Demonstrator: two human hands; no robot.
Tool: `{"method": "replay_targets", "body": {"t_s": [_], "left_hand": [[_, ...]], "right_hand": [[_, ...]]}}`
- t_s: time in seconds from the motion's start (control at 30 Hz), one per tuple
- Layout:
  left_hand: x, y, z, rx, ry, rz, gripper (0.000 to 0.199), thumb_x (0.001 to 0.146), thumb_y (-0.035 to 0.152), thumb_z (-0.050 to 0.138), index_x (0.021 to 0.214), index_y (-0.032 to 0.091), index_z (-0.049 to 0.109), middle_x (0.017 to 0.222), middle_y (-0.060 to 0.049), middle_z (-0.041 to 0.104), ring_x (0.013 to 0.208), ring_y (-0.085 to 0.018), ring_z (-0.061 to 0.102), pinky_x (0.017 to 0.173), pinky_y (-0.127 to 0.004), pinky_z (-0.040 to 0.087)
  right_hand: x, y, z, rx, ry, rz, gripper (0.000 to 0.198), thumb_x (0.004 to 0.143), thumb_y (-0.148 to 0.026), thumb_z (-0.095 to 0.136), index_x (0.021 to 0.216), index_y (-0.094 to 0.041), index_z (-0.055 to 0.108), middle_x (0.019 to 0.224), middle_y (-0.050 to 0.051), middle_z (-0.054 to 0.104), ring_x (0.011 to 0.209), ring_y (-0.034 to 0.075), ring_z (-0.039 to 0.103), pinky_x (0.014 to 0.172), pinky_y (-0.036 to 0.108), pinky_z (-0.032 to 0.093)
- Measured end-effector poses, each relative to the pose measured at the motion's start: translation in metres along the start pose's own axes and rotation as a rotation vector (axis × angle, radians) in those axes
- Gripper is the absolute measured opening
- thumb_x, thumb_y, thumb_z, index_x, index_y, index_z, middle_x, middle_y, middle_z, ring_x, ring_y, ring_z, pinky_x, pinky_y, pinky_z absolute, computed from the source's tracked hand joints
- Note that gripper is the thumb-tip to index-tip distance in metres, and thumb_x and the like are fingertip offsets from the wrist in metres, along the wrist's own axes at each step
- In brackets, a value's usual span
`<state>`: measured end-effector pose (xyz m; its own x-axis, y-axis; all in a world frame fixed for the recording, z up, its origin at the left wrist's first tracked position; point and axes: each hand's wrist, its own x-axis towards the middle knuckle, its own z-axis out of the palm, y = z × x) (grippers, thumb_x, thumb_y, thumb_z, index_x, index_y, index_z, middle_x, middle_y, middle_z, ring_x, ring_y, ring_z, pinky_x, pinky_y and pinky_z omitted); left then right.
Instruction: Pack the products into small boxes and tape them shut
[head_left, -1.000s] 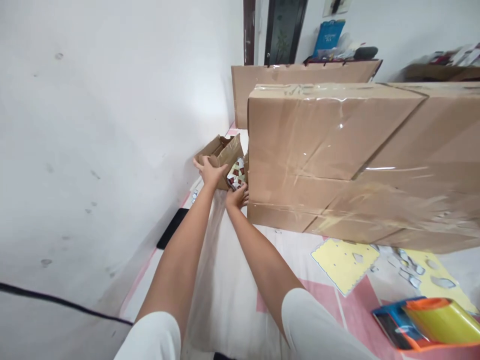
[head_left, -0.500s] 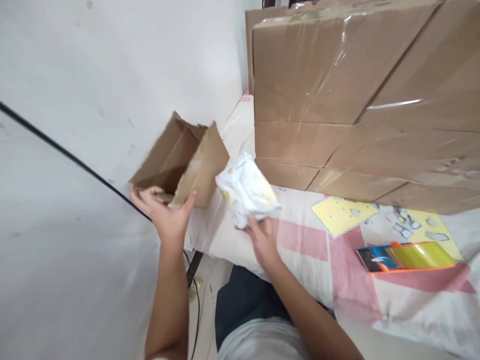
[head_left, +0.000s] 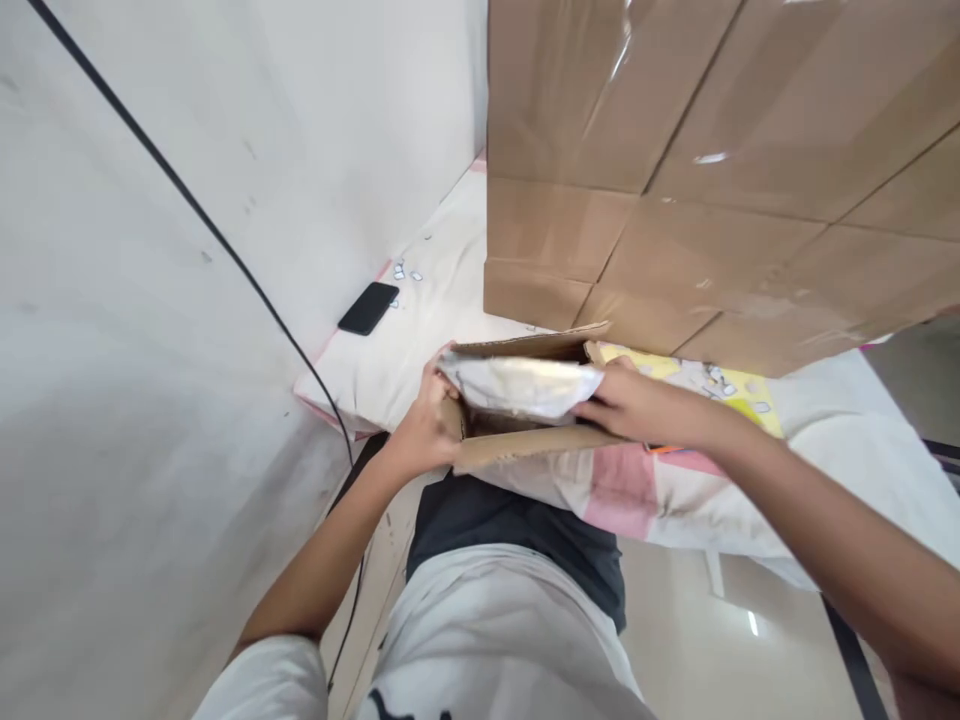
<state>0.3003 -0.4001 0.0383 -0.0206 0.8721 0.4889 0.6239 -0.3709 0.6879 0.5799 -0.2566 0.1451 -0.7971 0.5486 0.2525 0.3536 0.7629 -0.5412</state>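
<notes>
A small open-topped cardboard box (head_left: 525, 450) sits in front of my body at the edge of the covered surface. My left hand (head_left: 429, 425) is closed on its left end, with fingers near the packet's corner. A white wrapped packet with yellowish patches (head_left: 517, 385) lies level in the box's opening, partly inside its walls. The fingers of my right hand (head_left: 634, 398) are closed on the packet's right end, over the box's right side. The lower part of the packet and the box's floor are hidden.
A large taped cardboard box (head_left: 720, 190) stands behind. On the pink-and-white cloth (head_left: 622, 490) lie a black phone (head_left: 369, 308) and a yellow printed sheet (head_left: 765, 400). A black cable (head_left: 225, 245) runs along the white wall at left.
The small box has moved right, away from the wall, uncovering the phone. The packet has come from beside the box into its opening. My view has shifted.
</notes>
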Motion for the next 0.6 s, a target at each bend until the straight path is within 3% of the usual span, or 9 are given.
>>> {"method": "replay_targets", "body": {"t_s": [0.1, 0.23, 0.27, 0.3, 0.4, 0.43, 0.5, 0.53, 0.6], "left_hand": [[0.0, -0.016, 0.006, -0.017, 0.055, -0.005, 0.067, 0.07, 0.047, 0.09, 0.114, 0.024, 0.046, 0.156, -0.022, 0.038, 0.149, -0.038, 0.04, 0.115, -0.053, 0.042], [-0.004, -0.029, 0.013, -0.125, 0.04, 0.067, 0.096, 0.081, 0.045, 0.084, 0.152, 0.029, 0.021, 0.168, -0.026, 0.026, 0.155, -0.035, 0.036, 0.116, -0.054, 0.043], [-0.005, -0.03, 0.015, -0.128, 0.001, 0.074, 0.095, 0.085, 0.046, 0.08, 0.156, 0.029, 0.019, 0.169, -0.025, 0.026, 0.157, -0.035, 0.033, 0.12, -0.056, 0.039], [-0.005, -0.03, 0.016, -0.119, -0.047, 0.083, 0.088, 0.089, 0.049, 0.075, 0.157, 0.028, 0.024, 0.17, -0.024, 0.027, 0.158, -0.035, 0.03, 0.124, -0.058, 0.033], [-0.002, -0.025, 0.02, -0.099, -0.128, 0.091, 0.061, 0.097, 0.065, 0.053, 0.143, 0.025, 0.055, 0.167, -0.018, 0.037, 0.158, -0.037, 0.031, 0.129, -0.062, 0.021], [0.0, -0.022, 0.021, -0.113, -0.116, 0.057, 0.058, 0.099, 0.066, 0.047, 0.136, 0.024, 0.061, 0.163, -0.017, 0.043, 0.156, -0.037, 0.035, 0.128, -0.062, 0.022], [0.005, -0.018, 0.024, -0.155, -0.014, -0.095, 0.048, 0.101, 0.059, 0.047, 0.132, 0.025, 0.062, 0.158, -0.016, 0.051, 0.15, -0.034, 0.044, 0.124, -0.06, 0.033], [0.008, -0.016, 0.026, -0.17, 0.052, -0.181, 0.044, 0.101, 0.053, 0.052, 0.136, 0.027, 0.056, 0.159, -0.015, 0.049, 0.148, -0.033, 0.048, 0.119, -0.058, 0.041], [0.015, -0.012, 0.027, -0.157, 0.173, -0.276, 0.059, 0.096, 0.043, 0.063, 0.149, 0.032, 0.039, 0.17, -0.015, 0.032, 0.148, -0.032, 0.048, 0.108, -0.053, 0.052]], "right_hand": [[-0.006, 0.008, 0.008, -0.143, -0.133, -0.029, 0.051, 0.091, -0.025, 0.065, 0.142, -0.029, 0.063, 0.144, 0.011, 0.064, 0.134, 0.036, 0.059, 0.107, 0.06, 0.049], [-0.038, 0.024, -0.002, 0.04, 0.291, 0.074, 0.056, 0.099, -0.038, 0.058, 0.154, -0.038, 0.047, 0.159, 0.004, 0.05, 0.149, 0.03, 0.046, 0.117, 0.054, 0.045], [-0.047, 0.03, 0.001, 0.101, 0.333, 0.113, 0.053, 0.102, -0.042, 0.054, 0.154, -0.039, 0.046, 0.159, 0.003, 0.05, 0.15, 0.029, 0.045, 0.117, 0.053, 0.046], [-0.055, 0.035, 0.007, 0.153, 0.309, 0.135, 0.048, 0.104, -0.047, 0.048, 0.152, -0.039, 0.049, 0.157, 0.003, 0.053, 0.151, 0.029, 0.044, 0.117, 0.053, 0.046], [-0.07, 0.045, 0.029, 0.219, 0.061, 0.115, 0.052, 0.108, -0.056, 0.029, 0.144, -0.036, 0.061, 0.145, 0.004, 0.065, 0.157, 0.03, 0.034, 0.124, 0.058, 0.037], [-0.069, 0.046, 0.034, 0.211, 0.056, 0.113, 0.054, 0.107, -0.057, 0.029, 0.145, -0.035, 0.06, 0.144, 0.005, 0.066, 0.157, 0.03, 0.034, 0.125, 0.059, 0.035], [-0.06, 0.049, 0.038, 0.177, 0.225, 0.147, 0.055, 0.105, -0.058, 0.04, 0.154, -0.036, 0.049, 0.15, 0.006, 0.061, 0.152, 0.031, 0.043, 0.124, 0.059, 0.036], [-0.052, 0.05, 0.038, 0.159, 0.332, 0.161, 0.06, 0.103, -0.058, 0.046, 0.158, -0.036, 0.041, 0.155, 0.006, 0.056, 0.149, 0.032, 0.046, 0.123, 0.059, 0.037], [-0.033, 0.052, 0.037, 0.165, 0.454, 0.141, 0.068, 0.101, -0.059, 0.05, 0.163, -0.035, 0.031, 0.157, 0.008, 0.054, 0.147, 0.031, 0.047, 0.122, 0.059, 0.037]]}}
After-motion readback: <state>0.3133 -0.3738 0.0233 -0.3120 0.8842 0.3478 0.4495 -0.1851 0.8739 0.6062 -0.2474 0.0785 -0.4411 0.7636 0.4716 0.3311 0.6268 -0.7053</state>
